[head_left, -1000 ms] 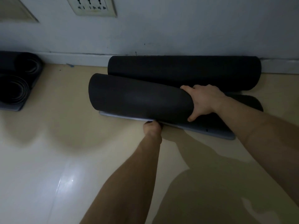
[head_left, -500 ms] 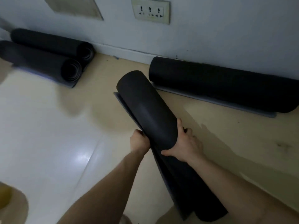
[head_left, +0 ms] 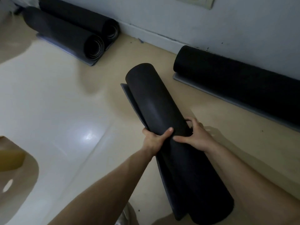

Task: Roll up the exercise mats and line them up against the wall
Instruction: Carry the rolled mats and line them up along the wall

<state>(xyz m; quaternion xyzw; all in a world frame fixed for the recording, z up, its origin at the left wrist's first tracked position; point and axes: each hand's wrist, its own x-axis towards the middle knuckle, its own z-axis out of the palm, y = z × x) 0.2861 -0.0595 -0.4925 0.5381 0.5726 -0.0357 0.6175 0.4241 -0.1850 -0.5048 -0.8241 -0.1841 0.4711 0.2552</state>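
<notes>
- Four rolled black mats are in view. One, the held mat [head_left: 155, 108], lies across the middle, running from about 11 o'clock down to 5 o'clock, with its loose outer flap hanging along its left side.
- The left hand [head_left: 151, 141] grips the held mat from the 9 o'clock side, thumb laid over the top of the roll and fingers hidden beneath.
- The right hand [head_left: 197, 137] grips it from the 3 o'clock side, thumb pointing toward the left thumb and fingers curled round the far side.
- Both hands sit near mid-length of the roll, with the thumbs close but apart.
- Whether the roll's near end touches the floor [head_left: 56, 103] cannot be told.
- At 2 o'clock the wall mat [head_left: 235, 83] lies lengthwise along the foot of the wall [head_left: 243, 30], its free edge flat on the floor.
- At 10 o'clock a pair of mats [head_left: 65, 34] lies side by side near the wall, spiral ends facing 4 o'clock.
- A socket plate [head_left: 194, 1] sits on the wall at 1 o'clock.
- A blurred yellow object [head_left: 9, 159] shows at 8 o'clock.
</notes>
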